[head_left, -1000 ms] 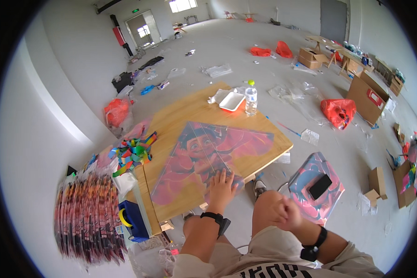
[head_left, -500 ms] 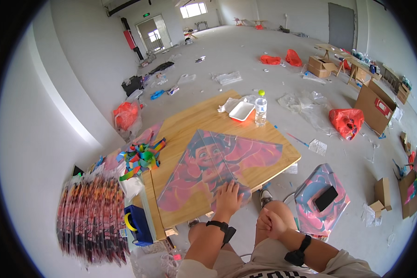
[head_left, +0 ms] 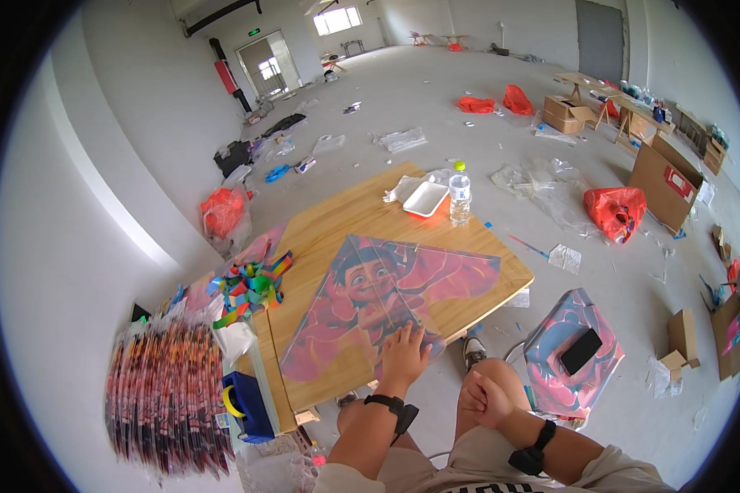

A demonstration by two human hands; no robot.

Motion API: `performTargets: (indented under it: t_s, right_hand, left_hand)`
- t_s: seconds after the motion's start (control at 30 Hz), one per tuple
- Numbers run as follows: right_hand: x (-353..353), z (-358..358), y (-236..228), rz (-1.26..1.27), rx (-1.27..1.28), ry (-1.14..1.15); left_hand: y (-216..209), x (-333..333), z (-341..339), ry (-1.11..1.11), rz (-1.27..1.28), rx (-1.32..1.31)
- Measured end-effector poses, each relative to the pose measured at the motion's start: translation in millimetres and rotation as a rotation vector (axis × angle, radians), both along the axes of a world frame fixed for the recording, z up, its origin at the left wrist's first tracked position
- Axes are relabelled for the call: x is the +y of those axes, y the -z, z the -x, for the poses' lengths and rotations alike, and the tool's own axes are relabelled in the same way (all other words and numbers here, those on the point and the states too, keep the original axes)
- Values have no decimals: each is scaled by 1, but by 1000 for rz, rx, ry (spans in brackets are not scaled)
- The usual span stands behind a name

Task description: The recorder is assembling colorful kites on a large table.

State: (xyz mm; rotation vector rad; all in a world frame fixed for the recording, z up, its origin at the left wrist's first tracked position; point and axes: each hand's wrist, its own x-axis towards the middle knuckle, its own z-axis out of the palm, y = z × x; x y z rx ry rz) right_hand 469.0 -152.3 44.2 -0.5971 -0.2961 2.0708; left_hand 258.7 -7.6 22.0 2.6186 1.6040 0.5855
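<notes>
A triangular kite (head_left: 386,283) printed with a pink and dark cartoon figure lies on the wooden table (head_left: 321,222), thin spars showing through its sheet. My left hand (head_left: 403,355) rests flat on the kite's near end, fingers stretched out and holding nothing. Above my right thigh, off the table, my right hand (head_left: 483,401) is curled closed. Whatever may be inside its fingers is hidden. At the table's left edge lies a heap of rainbow-coloured ribbons (head_left: 259,287).
A water bottle (head_left: 460,195) and a white tray (head_left: 426,199) stand at the far edge. Left are packed kites (head_left: 164,398) and a blue tape dispenser (head_left: 251,407). A phone (head_left: 582,352) lies on a printed stool cover (head_left: 551,320) at right. Plastic and cardboard boxes (head_left: 664,185) litter the floor.
The view has shifted slightly. My left hand stays flat on the kite; my right hand has turned a little and moved slightly right, still curled.
</notes>
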Motion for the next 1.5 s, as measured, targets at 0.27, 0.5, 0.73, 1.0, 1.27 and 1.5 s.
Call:
performTargets:
  t_s: [0.27, 0.5, 0.73, 1.0, 1.27, 1.5]
  right_hand:
    - [3, 2, -6, 1, 29, -11]
    - [3, 3, -8, 29, 19, 17]
    - [7, 7, 1, -6, 57, -9]
    - [7, 11, -1, -31, 31, -34]
    - [1, 24, -9, -27, -69, -40]
    - [1, 38, 7, -19, -98, -52]
  left_hand:
    - [11, 5, 11, -99, 18, -78]
    - [-19, -17, 30, -137, 138, -232]
    - [-58, -78, 98, -105, 497, -406]
    - [-100, -179, 215, -424, 412, -578]
    - [-32, -250, 335, -873, 6, -865]
    - [-15, -261, 380, -1067, -247, -590]
